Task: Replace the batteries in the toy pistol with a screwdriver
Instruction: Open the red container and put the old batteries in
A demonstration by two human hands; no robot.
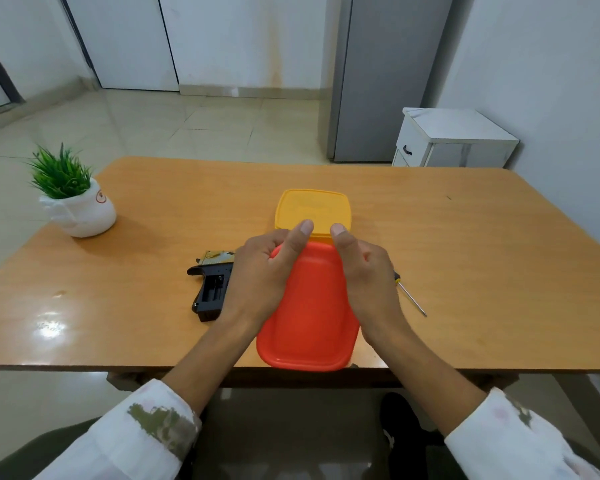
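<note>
Both hands grasp an orange-red rounded-rectangular plastic container [309, 317]. The left hand [257, 271] curls round its left edge and the right hand [368, 275] round its right, with both thumbs raised at the far end. I cannot tell whether it is a lid or a shallow box. It probably holds the fresh batteries, so lift evenly from both sides and keep it level; smooth, bendy plastic can slip or spring. Just beyond the thumbs sits a matte yellow plastic box [312, 209]. The black-and-gold toy pistol [210, 289] lies just left of the left hand on the glossy wooden desk [465, 254], its grip compartment seemingly open. The thin steel-shafted screwdriver [411, 297] lies just right of the right hand.
</note>
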